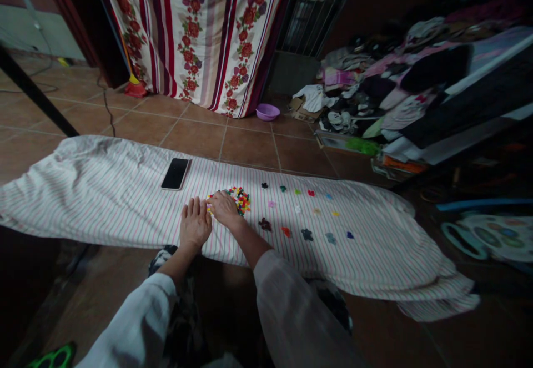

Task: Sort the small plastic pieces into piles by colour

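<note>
A pile of small multicoloured pieces [242, 200] lies on the striped cloth [125, 190]. My right hand [225, 208] rests over the left part of this pile, its fingers pointing left; what is under them is hidden. Just left of it, my left hand [195, 225] lies flat on the cloth, palm down, fingers stretched forward. To the right of the pile, several small groups sorted by colour sit in rows, among them a dark brown group [265, 224], an orange one [286, 231], a grey one [307, 235] and a red one [311, 193].
A phone [175, 174] lies on the cloth left of the pile. Beyond the cloth are a purple bowl [267, 112] on the tiled floor, a floral curtain [191, 35] and a red broom [135, 88]. Heaped clothes [400, 74] fill the right side.
</note>
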`<state>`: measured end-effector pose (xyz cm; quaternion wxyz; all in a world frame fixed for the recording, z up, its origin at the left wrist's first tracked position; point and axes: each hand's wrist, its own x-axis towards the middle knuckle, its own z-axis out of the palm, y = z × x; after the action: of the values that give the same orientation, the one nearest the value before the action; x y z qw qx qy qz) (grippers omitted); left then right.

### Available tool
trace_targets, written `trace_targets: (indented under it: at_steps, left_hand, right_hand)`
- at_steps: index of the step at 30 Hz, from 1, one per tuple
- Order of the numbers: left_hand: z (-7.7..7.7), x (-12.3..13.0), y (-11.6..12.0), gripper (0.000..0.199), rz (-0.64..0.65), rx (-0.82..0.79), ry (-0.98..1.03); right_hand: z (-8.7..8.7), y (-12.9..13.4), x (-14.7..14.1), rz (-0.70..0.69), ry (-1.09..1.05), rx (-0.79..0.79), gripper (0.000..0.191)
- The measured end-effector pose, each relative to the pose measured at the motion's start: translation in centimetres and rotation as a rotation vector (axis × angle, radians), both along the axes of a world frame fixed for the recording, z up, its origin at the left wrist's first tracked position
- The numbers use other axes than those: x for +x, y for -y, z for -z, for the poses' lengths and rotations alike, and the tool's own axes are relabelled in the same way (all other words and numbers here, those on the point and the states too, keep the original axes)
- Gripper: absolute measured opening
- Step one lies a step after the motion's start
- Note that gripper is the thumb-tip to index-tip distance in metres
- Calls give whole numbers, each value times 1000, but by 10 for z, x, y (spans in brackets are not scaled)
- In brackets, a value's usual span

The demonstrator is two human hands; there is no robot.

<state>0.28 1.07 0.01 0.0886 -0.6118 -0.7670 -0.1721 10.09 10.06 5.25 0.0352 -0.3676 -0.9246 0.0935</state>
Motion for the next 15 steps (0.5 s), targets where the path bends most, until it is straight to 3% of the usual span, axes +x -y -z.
trace_targets:
  at_steps: [7,15]
  left_hand:
    - [-1,1,0,54,1,-3,33]
    - [0,0,0,53,-4,35,20]
  right_hand:
    - [7,-3,1,-2,-31,-7,23]
    - [14,-2,8,112,-197,25,22]
